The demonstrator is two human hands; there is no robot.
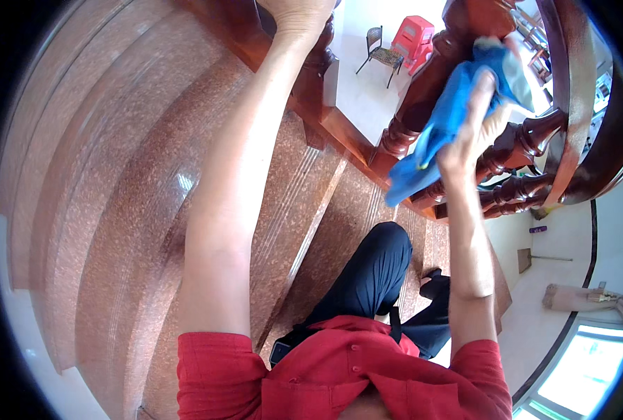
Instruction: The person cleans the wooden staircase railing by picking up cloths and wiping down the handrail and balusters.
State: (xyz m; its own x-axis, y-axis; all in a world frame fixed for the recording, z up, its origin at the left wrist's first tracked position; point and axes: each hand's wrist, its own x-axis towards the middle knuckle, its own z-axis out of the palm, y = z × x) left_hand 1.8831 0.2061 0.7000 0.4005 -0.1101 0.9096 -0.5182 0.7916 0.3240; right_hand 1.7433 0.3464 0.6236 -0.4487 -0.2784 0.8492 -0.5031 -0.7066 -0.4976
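Observation:
My right hand (471, 126) grips a blue cloth (442, 118), its thumb pressed on top. The cloth lies against a turned, varnished wooden baluster (429, 79) of the stair railing, and one end hangs down toward the base rail (356, 136). My left arm reaches up to the top edge of the picture. Only the wrist and back part of my left hand (301, 11) show there, near another baluster (319, 58); its fingers are cut off, so what it touches is hidden.
Curved reddish-brown stone steps (148, 131) sweep down the left and under my legs. The curved wooden handrail (574, 105) runs at the right. Beyond the balusters, on the floor below, stand a metal-legged chair (385, 55) and red plastic stools (412, 39). A long-handled dustpan (525, 260) is by the wall.

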